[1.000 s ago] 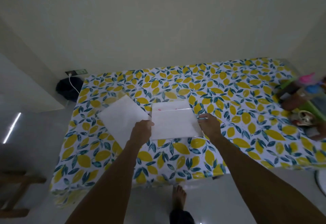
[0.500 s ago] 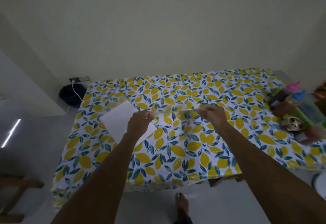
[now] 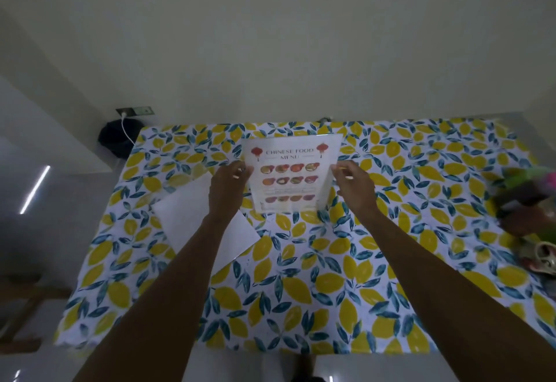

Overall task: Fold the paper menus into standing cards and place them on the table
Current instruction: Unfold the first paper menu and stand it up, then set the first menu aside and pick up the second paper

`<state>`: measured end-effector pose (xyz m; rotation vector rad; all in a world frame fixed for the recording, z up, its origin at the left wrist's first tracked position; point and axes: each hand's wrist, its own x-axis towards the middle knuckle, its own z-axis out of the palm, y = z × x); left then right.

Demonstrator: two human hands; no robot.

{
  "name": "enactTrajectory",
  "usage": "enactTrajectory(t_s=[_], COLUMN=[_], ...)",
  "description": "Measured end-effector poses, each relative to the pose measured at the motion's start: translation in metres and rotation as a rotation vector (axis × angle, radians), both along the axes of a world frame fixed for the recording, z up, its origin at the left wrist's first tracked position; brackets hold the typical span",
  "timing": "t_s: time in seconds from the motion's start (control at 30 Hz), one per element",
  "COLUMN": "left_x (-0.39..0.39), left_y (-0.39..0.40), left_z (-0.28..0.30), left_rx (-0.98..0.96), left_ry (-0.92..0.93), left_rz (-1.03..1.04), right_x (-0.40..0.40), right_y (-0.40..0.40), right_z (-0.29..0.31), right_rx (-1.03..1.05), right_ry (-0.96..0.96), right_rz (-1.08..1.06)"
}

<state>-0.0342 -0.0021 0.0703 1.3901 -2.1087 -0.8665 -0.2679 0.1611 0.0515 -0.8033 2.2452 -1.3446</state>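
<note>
Lemon-print worktop (image 3: 331,276): folded Chinese food menu (image 3: 290,175), flat a second ago, now upright; left hand (image 3: 227,184) and right hand (image 3: 355,184) fingers pinch its sides. Standing nearly done.

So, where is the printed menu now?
In the head view, the menu is upright over the table's far middle, between the left hand and right hand.

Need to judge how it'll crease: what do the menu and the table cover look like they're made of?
Menu: thin white paper with colour print, held at its side edges; gloss can't be judged in this dim light. Table cover: probably soft printed cloth or vinyl, lemon pattern, draping over the near edge.
</note>
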Motion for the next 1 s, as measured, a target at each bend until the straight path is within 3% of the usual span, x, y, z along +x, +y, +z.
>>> enactTrajectory(t_s=[0.33,0.73,0.9,1.0], left_x=[-0.016,-0.012,-0.018,-0.017], left_y=[-0.004,0.002,-0.001,-0.003], left_z=[-0.025,-0.032,-0.031,-0.027], left_rx=[-0.017,0.039,0.082,0.158], left_ry=[0.105,0.021,-0.092,-0.053], left_rz=[0.054,0.070,0.061,0.009], right_x=[-0.011,-0.006,0.000,0.001], right_y=[-0.020,-0.019,-0.020,-0.013], right_z=[-0.032,-0.049,-0.045,-0.038], right_rx=[0.017,0.027,0.115,0.133], right_ry=[0.100,0.168,0.074,0.039], right_rz=[0.045,0.030,-0.014,0.006])
